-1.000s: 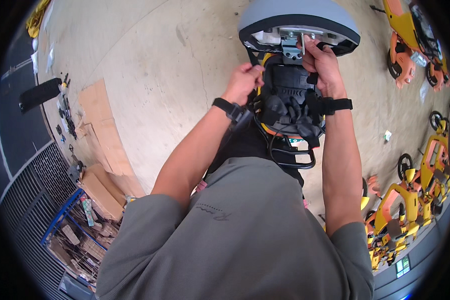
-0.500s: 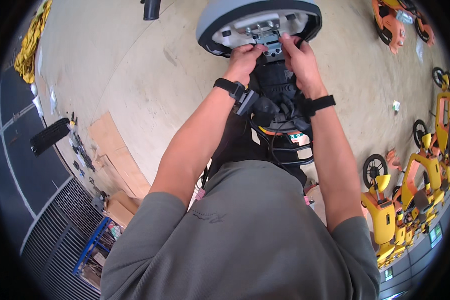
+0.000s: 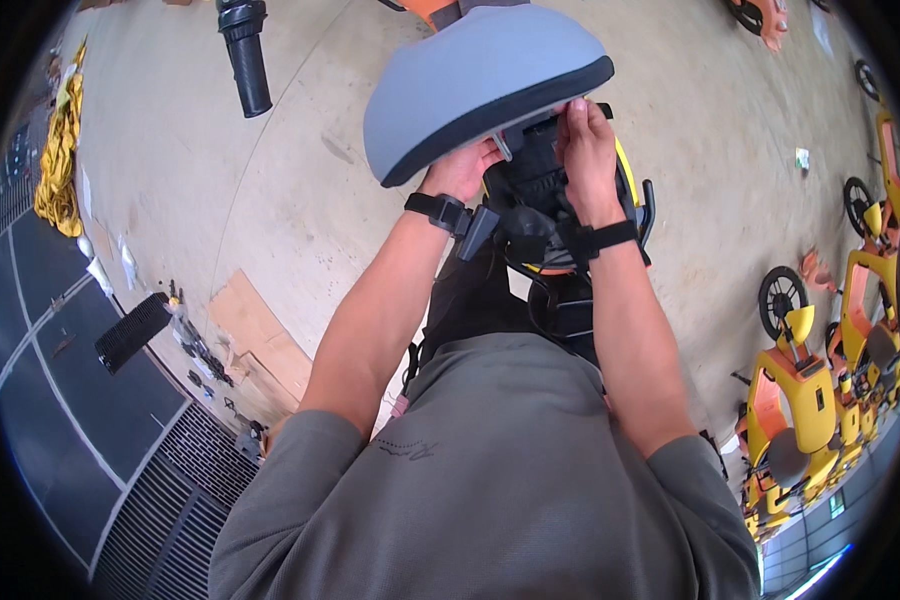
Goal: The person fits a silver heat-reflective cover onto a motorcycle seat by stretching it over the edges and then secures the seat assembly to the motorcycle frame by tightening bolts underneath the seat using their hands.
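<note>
The pale concrete floor (image 3: 300, 200) spreads below the fingers (image 3: 577, 120). Left of them, flat brown cardboard (image 3: 262, 325) lies on it; to their right, a small whitish scrap (image 3: 802, 158), an orange part (image 3: 818, 270) and parked yellow scooters (image 3: 810, 405).

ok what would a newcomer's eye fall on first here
Probably the grey-blue seat, top centre, with the left hand partly under it and the right hand at its edge. Then the yellow scooters along the right and the yellow heap at upper left.
</note>
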A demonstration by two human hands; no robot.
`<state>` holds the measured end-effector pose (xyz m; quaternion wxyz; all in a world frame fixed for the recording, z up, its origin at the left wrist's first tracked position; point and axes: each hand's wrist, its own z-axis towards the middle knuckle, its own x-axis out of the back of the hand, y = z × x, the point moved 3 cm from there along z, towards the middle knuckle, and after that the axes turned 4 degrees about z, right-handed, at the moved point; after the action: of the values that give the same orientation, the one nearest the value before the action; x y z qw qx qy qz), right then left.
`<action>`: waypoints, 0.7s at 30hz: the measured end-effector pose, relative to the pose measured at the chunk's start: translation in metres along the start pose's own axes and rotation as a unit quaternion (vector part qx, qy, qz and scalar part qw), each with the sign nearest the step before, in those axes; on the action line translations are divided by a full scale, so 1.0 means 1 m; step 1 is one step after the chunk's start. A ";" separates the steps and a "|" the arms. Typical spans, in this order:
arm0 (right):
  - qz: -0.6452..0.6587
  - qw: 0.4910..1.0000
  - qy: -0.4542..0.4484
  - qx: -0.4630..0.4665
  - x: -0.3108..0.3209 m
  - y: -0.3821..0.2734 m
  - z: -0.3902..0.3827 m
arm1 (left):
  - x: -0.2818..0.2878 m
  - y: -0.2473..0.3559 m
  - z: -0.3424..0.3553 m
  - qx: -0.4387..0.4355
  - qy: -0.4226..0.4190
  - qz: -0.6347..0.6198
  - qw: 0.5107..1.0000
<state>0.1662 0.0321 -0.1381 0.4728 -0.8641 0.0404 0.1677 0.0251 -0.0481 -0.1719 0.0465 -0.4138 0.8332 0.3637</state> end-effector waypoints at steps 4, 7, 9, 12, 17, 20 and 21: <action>-0.104 0.990 -0.036 0.093 0.006 0.004 0.015 | 0.000 -0.008 0.000 -0.006 0.043 0.158 0.987; -0.144 0.986 -0.065 0.045 -0.014 -0.001 0.000 | 0.023 -0.003 0.000 -0.018 0.048 0.246 0.968; -0.156 0.983 -0.073 0.059 -0.017 0.000 0.002 | 0.037 -0.001 0.004 -0.054 0.056 0.305 0.949; -0.168 0.981 -0.067 0.077 -0.014 0.000 0.004 | 0.054 -0.008 -0.009 -0.006 0.008 0.375 0.927; -0.171 0.982 -0.066 0.049 -0.012 0.013 -0.007 | 0.073 -0.021 -0.016 0.022 0.078 0.336 0.938; -0.162 0.983 -0.052 0.067 -0.014 0.011 -0.013 | 0.070 -0.022 -0.010 -0.029 0.131 0.402 0.906; -0.162 0.983 -0.052 0.066 -0.013 0.010 -0.013 | 0.073 -0.025 -0.005 -0.022 0.184 0.383 0.905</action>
<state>0.1548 0.0146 -0.1349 0.5513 -0.8161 -0.1137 0.1306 -0.0034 -0.1089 -0.2100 -0.2598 -0.1234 0.9130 0.2893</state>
